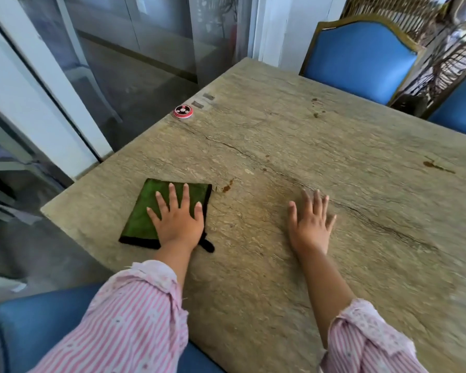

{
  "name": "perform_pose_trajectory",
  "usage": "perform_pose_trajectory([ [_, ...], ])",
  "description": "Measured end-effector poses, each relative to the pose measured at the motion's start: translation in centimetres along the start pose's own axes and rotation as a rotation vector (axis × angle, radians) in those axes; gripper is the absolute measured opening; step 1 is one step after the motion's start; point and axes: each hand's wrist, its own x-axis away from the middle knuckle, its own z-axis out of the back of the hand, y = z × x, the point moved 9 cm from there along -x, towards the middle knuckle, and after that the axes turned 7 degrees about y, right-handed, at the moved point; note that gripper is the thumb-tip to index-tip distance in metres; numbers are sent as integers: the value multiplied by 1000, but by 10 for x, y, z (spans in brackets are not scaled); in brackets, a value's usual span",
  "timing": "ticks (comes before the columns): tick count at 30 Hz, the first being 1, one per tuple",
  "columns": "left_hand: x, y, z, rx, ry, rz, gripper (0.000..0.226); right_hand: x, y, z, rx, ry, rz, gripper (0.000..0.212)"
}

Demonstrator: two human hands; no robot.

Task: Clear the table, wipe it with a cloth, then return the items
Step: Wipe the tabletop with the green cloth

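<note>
Green cloth (140, 216) half hidden under left hand (176, 224), fingers (172, 196) spread flat; right hand (311, 227) blurred, spread.

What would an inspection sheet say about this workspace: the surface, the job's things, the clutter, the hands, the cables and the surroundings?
Surface: stone-look table, with a long dark crack across it and brown stains in several spots.
Job's things: green cloth, folded flat, near the table's left edge.
Clutter: round red button device at the far left edge.
Hands: left hand presses flat on the cloth, fingers straight; right hand lies open on the bare table, apart from the cloth, slightly blurred.
Cables: nothing seen.
Surroundings: blue chairs on the far and near sides; glass wall on the left.
</note>
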Motion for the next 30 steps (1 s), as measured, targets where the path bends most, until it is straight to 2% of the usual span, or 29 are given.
perform_pose_trajectory([
  [1, 2, 14, -1, -4, -2, -70, 59, 0, -1, -4, 30, -12, 10, 62],
  [4, 27, 58, -7, -33, -37, -425, 58, 1, 2, -5, 49, -16, -6, 63],
  [6, 27, 54, -9, -46, -57, -487, 58, 2, 4, -2, 47, -2, -11, 62],
  [11, -44, -55, 13, -32, -31, -48, 59, 0, -1, -7, 135, -44, -13, 60],
  [13, -57, -68, 16, -13, -49, 40, 60, -1, -1, -8, 165, -48, -10, 60],
  [15, -58, -51, 15, -6, -45, 47, 60, 0, -1, -7, 178, -48, -13, 60],
  [17, -45, -7, 9, -18, -50, -125, 60, 0, -1, -6, 180, -43, -13, 60],
  [20, -3, 52, -4, -55, -74, -539, 60, 1, -1, -5, 163, -29, -23, 59],
  [22, -2, 52, -6, -83, -79, -632, 62, 1, -1, -5, 163, -25, -19, 59],
  [24, -28, 34, -2, -75, -43, -527, 62, 0, -1, -5, 162, -25, -21, 58],
  [27, -67, 14, 0, -52, -42, -247, 60, -1, -1, -6, 171, -16, -22, 58],
  [28, -70, 17, 1, -52, -40, -203, 60, -1, -1, -6, 172, -12, -22, 58],
  [30, -61, 36, -1, -53, -50, -229, 60, -2, 0, -5, 162, -2, -24, 57],
])
